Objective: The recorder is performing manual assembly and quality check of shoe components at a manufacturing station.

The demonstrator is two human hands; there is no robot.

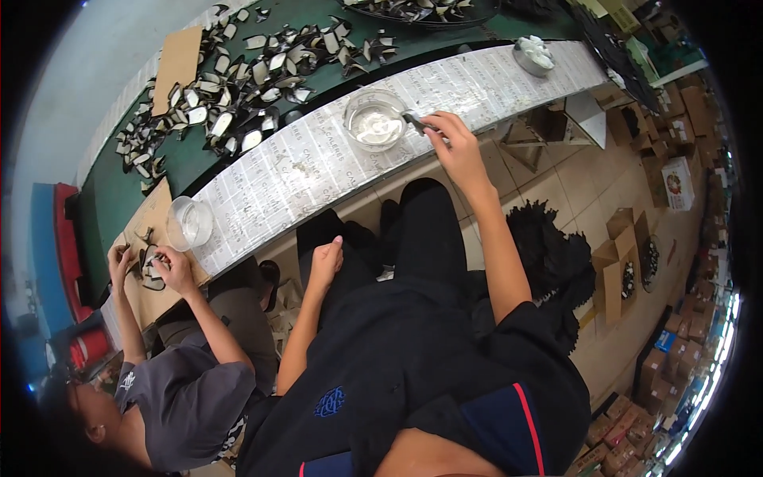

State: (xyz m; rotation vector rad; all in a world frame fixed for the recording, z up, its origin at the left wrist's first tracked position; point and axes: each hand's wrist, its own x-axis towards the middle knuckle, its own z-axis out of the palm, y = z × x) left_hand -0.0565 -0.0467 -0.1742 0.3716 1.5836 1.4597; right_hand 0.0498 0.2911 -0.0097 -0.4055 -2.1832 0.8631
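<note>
At the right rim of a clear round bowl [354,119] with pale, shiny contents, my right hand [455,145] pinches a small dark piece [413,123]. The kind of piece is too small to tell. My left hand [324,261] is closed low over my thigh, below the bench edge, its thumb pointing up. Whatever lies in its fingers, if anything, is hidden. The bowl stands on a narrow bench top [278,187] covered in printed white sheets.
A green conveyor surface [318,24] beyond the bench carries many black-and-cream pieces [258,71] and a cardboard sheet [176,67]. To my left, a co-worker [187,397] handles dark pieces beside another clear tub [189,222]. A tin [533,56] stands at right; cartons [616,266] sit on the floor.
</note>
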